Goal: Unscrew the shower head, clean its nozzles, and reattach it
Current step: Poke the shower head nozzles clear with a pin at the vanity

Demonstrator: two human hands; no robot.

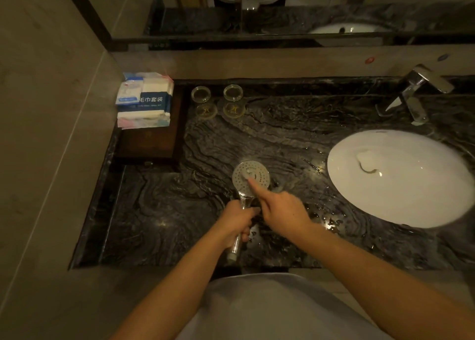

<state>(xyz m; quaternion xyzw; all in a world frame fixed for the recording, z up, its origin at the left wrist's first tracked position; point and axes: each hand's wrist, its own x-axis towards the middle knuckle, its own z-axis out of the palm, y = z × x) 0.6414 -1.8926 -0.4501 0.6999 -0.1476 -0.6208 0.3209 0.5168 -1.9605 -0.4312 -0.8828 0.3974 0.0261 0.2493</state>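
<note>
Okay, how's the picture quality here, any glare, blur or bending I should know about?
Head view: dim, warm light overall; small bright glints on the wet marble counter near the sink; the shower head and both hands are fairly sharp; the sink's lower right rim smears; wide-angle distortion bends the wall and counter edges.

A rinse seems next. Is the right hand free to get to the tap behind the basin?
Probably yes: the right hand holds nothing, one finger on the shower head, and only bare counter and basin lie before the tap.
</note>
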